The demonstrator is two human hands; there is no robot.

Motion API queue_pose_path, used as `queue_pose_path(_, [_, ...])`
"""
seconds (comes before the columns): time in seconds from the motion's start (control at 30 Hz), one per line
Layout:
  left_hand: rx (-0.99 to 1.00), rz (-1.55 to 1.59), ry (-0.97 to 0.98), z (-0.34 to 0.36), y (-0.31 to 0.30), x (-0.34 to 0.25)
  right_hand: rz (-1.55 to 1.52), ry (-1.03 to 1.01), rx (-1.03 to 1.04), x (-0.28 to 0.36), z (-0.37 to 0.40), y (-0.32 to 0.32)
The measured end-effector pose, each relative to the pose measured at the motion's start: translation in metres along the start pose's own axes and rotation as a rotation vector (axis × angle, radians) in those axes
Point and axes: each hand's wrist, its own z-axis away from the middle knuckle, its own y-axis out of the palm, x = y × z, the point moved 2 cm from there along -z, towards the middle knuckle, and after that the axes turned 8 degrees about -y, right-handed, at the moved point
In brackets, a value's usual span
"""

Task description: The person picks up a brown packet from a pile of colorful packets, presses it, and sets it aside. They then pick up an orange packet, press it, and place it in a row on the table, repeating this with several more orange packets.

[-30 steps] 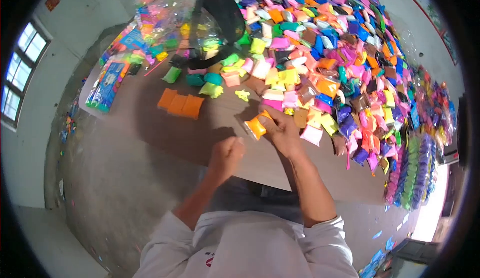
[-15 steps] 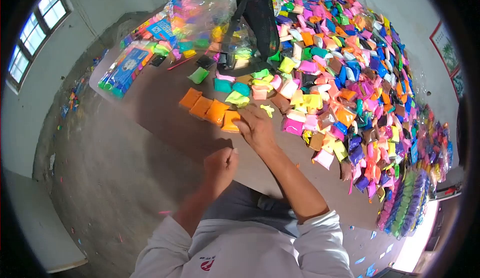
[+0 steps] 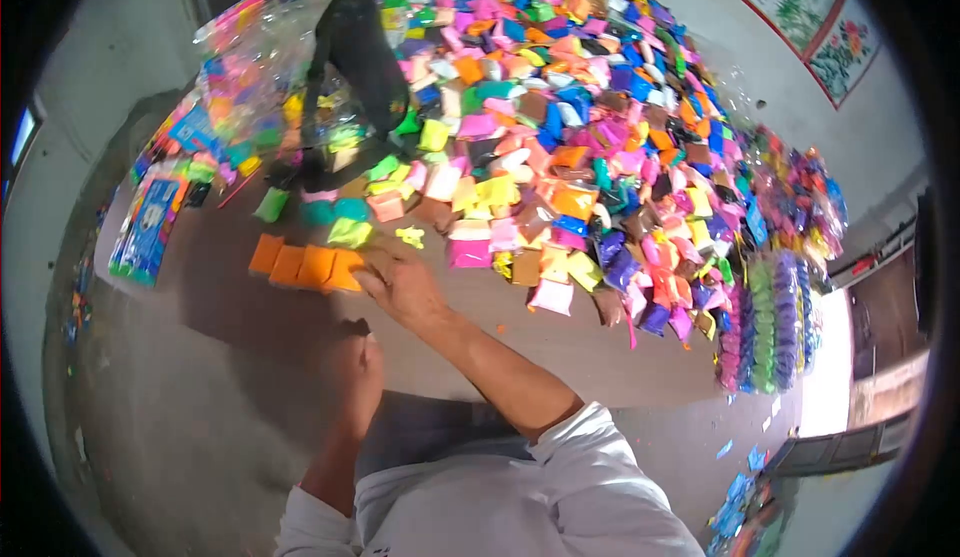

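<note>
Several orange packets [image 3: 314, 268] that look like soft modelling clay lie side by side in a short row on the brown table [image 3: 480, 342]. My right hand [image 3: 408, 285] is at the right end of this row, its thumb and fingers closed on the edge of the last orange packet [image 3: 346, 271]. Just below the row is my left hand [image 3: 364, 365], curled into a fist and blurred; whatever it may hold is hidden. A yellow-green packet [image 3: 350, 233] and a teal packet [image 3: 318, 213] lie above the row. A small crumpled yellow piece [image 3: 410, 237] sits beyond my right knuckles.
A large heap of multicoloured packets [image 3: 560, 127] covers the back and right of the table. A black bag [image 3: 362, 57] lies at its left side. A clear pack with a blue label [image 3: 150, 222] sits at the left edge. Long colourful bundles [image 3: 765, 322] stand at the right.
My view has turned right, so everything appears farther left. The orange packets now form a straighter, tighter row. My right hand stays at its right end; my left fist stays below.
</note>
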Motion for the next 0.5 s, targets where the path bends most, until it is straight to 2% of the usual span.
queue_pose_path(0.07, [0.006, -0.019, 0.0, 0.0, -0.001, 0.003, 0.005, -0.109, -0.297, -0.005, -0.003, -0.03])
queue_pose_path(0.13, [0.168, -0.176, -0.141, 0.001, -0.003, 0.002, 0.156, 0.03, -0.274, -0.011, 0.0, -0.07])
queue_pose_path(0.2, [0.167, -0.238, -0.122, 0.002, 0.0, 0.008, 0.367, 0.079, -0.353, -0.025, 0.009, -0.117])
queue_pose_path(0.23, [0.154, -0.305, -0.113, 0.001, 0.002, 0.01, 0.473, 0.068, -0.367, -0.054, 0.02, -0.132])
queue_pose_path(0.27, [0.157, -0.303, -0.107, 0.0, 0.001, 0.008, 0.499, 0.163, -0.31, -0.069, 0.028, -0.151])
queue_pose_path(0.3, [0.169, -0.319, -0.108, -0.001, 0.0, 0.005, 0.6, 0.076, -0.344, -0.071, 0.027, -0.173])
queue_pose_path(0.33, [0.181, -0.335, -0.113, 0.0, -0.001, 0.004, 0.719, 0.148, -0.211, -0.075, 0.029, -0.192])
queue_pose_path(0.4, [0.162, -0.326, -0.111, 0.0, -0.001, 0.0, 0.714, 0.149, -0.186, -0.091, 0.033, -0.214])
queue_pose_path(0.47, [0.139, -0.319, -0.103, -0.001, -0.002, -0.003, 0.747, 0.094, -0.044, -0.096, 0.03, -0.224])
queue_pose_path(0.5, [0.127, -0.305, -0.099, -0.003, -0.003, -0.005, 0.768, 0.224, 0.01, -0.097, 0.032, -0.228])
